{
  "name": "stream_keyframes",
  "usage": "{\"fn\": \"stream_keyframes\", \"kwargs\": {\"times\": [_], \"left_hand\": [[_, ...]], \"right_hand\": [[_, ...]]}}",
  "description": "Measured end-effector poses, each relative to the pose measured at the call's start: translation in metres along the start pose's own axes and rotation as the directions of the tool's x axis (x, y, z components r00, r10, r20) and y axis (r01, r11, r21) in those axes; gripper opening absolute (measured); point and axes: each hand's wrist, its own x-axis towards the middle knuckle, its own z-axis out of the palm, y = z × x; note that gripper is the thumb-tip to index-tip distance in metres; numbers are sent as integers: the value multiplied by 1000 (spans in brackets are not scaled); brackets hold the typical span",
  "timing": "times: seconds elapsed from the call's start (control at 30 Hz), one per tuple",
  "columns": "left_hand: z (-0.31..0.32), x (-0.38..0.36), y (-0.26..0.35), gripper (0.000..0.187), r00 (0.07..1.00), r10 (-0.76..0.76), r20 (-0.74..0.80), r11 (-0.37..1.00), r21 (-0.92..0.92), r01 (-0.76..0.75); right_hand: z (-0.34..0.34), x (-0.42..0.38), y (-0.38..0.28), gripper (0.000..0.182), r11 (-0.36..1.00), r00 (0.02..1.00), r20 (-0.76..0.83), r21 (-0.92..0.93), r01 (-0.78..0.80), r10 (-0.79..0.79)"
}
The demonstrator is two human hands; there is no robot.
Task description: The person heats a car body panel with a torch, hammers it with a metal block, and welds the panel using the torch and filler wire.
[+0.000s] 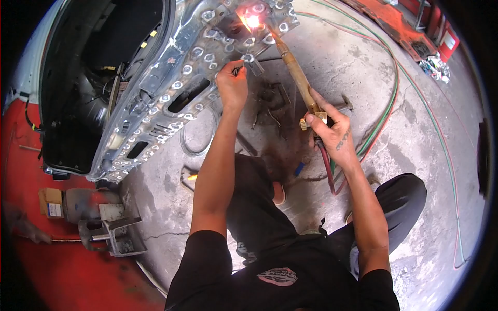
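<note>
My right hand (332, 129) is wrapped round a brass gas torch (296, 67) near its valve knobs. The torch tip points up and away to a bright flame (252, 21) against the bare metal car panel (176, 96), which is dotted with many ring-shaped spots. My left hand (232, 88) is closed in a pinch beside the panel's edge, below the flame. Between its fingers is a thin rod (246, 56) that seems to run up toward the glow. Glare hides the rod's far end and the metal under the flame.
Red and green hoses (397, 85) loop over the concrete floor at the right. A coil of wire (199, 147) and metal scraps lie below the panel. At the left are a steel bracket (122, 236), a cardboard box (52, 202) and a red surface (78, 280).
</note>
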Motion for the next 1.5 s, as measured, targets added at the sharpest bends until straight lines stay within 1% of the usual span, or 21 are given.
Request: {"fn": "stream_keyframes", "kwargs": {"times": [0.4,0.5,0.7,0.8,0.9,1.0,1.1,1.2,1.3,1.4,1.5], "left_hand": [[0,0,1,19,1000,-9,2,1000,29,9],[1,0,-1,19,1000,-7,4,1000,2,7],[0,-2,3,19,1000,8,16,1000,12,-9],[0,-3,1,15,999,30,17,999,-11,-30],[-2,-5,6,10,995,-76,68,994,-76,81],[-6,-6,13,11,985,-136,107,980,-133,149],[-13,-7,9,16,933,-189,307,946,-198,257],[-19,-12,6,23,829,-272,489,858,-268,439],[-28,-15,12,33,761,-282,584,850,-216,481],[-41,-25,14,46,706,-301,641,838,-176,517],[-63,-34,47,53,686,-362,631,843,-92,530]], "right_hand": [[0,0,-3,60,1000,1000,-3,5,-12,12],[0,0,-3,60,1000,1000,-8,8,-13,13],[-1,1,-1,60,1000,1000,-4,2,-7,7],[-1,1,-1,59,1000,1000,-4,-1,1,-1],[-1,2,-2,59,1000,1000,-3,-6,-3,3],[-1,2,-2,59,1000,1000,-4,-17,-8,8],[-2,1,-1,59,1000,1000,0,-10,-14,14],[-1,1,-1,59,1000,1000,-2,-2,-15,15],[-1,2,-2,59,1000,1000,-5,-2,-15,15],[-1,2,-3,60,1000,1000,-4,6,-14,14],[-2,3,-3,60,1000,1000,6,8,-17,17]]}}
